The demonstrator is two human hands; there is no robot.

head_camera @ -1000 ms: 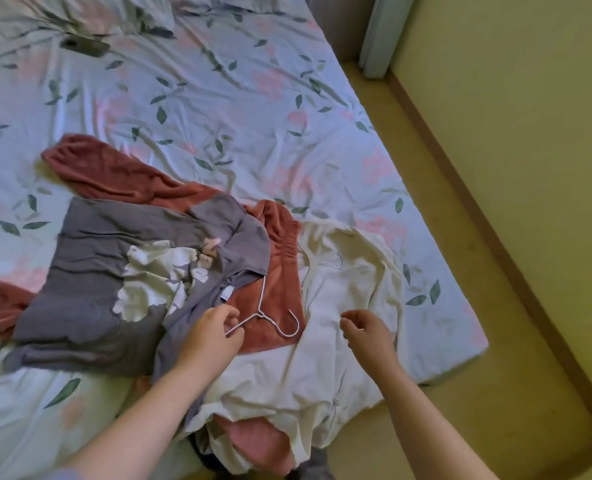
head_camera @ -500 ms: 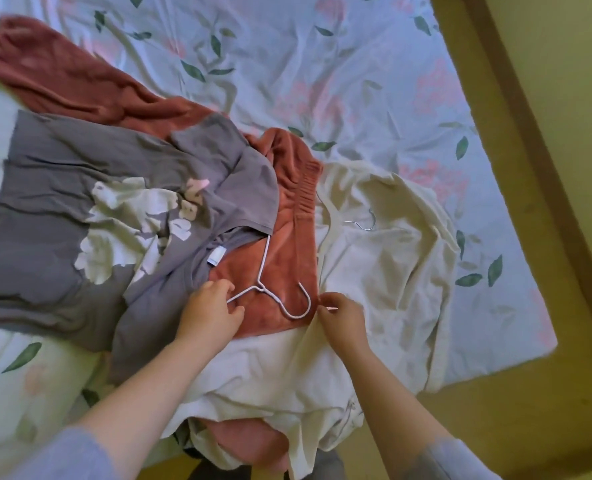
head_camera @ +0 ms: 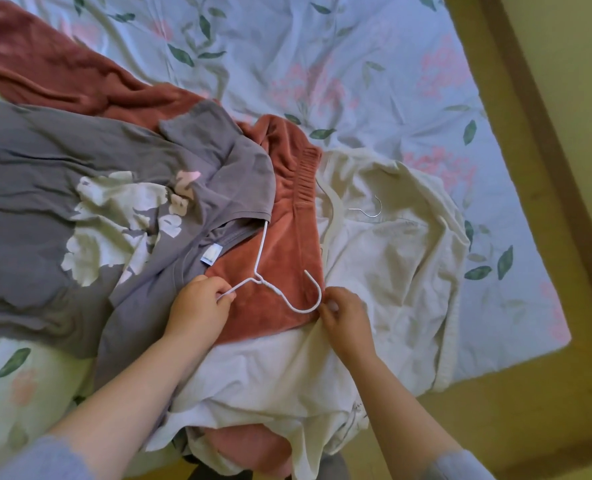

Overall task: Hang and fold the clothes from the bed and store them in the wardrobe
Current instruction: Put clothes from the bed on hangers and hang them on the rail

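On the left a grey T-shirt (head_camera: 97,202) with a pale flower print lies spread on the bed, its collar and neck label turned toward the middle of the pile. The left hand (head_camera: 201,306) rests on the shirt's lower edge with its fingers curled round one wire arm of a white hanger (head_camera: 277,292). The hanger's other arm runs up under the shirt's collar and its hook lies open on a red fleece garment (head_camera: 287,220). This garment lies partly under the shirt and stretches off toward the upper left corner. Just right of the hook, the right hand (head_camera: 346,317) has its fingertips drawn together, pinching the edge of a white garment (head_camera: 391,271) that lies crumpled over the bed's near corner and hangs off the edge. A thin wire hook (head_camera: 374,206) shows on top of this garment, farther back. The flowered bedsheet (head_camera: 357,64) lies beyond the pile, and the yellowish floor (head_camera: 564,168) runs along the right.
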